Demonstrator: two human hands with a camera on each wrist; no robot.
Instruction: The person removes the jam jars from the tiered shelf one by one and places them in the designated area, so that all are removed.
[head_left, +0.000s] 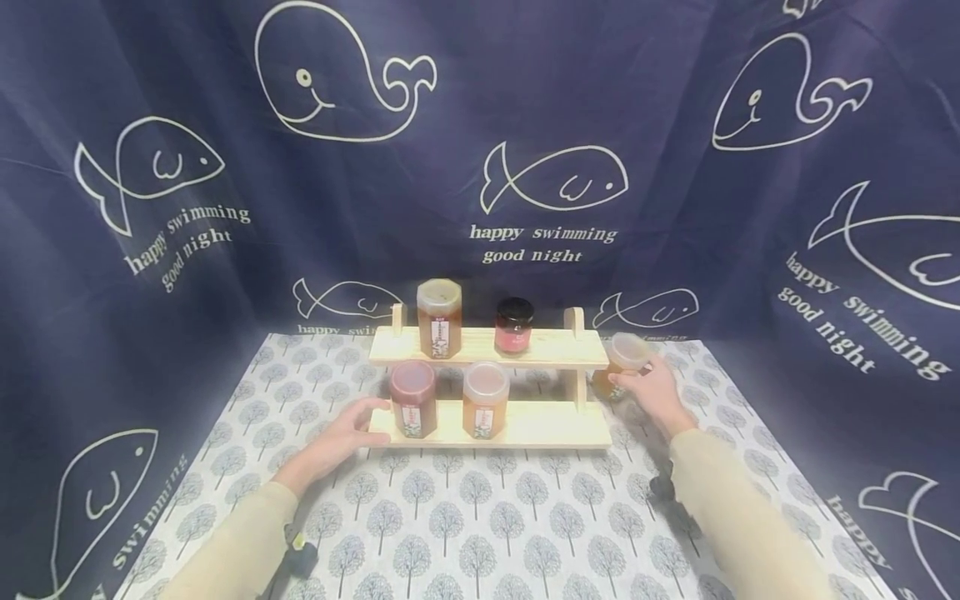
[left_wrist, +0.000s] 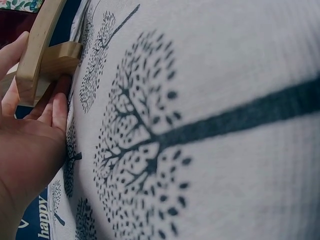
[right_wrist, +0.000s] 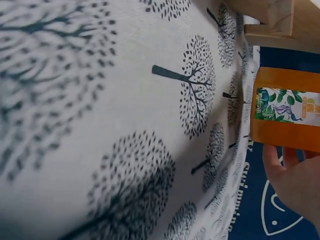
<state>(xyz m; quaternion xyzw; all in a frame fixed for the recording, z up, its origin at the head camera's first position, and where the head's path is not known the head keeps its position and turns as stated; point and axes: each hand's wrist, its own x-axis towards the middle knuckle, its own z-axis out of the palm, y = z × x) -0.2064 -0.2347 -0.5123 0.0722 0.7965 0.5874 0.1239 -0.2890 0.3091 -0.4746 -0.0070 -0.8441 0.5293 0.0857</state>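
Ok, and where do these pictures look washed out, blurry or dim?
Head: the wooden shelf looks bright and washed out against the dark navy backdrop; left wrist: the cloth goes soft toward the right edge; right wrist: the tree prints at far left are blurred, while the label on the orange jar looks crisper.

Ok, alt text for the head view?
Right hand holds an amber jar beside a wooden two-tier shelf; left hand grips the shelf's left end. Upper tier: tall brown jar, black-lidded jar; lower tier: dark red jar, pale orange jar.
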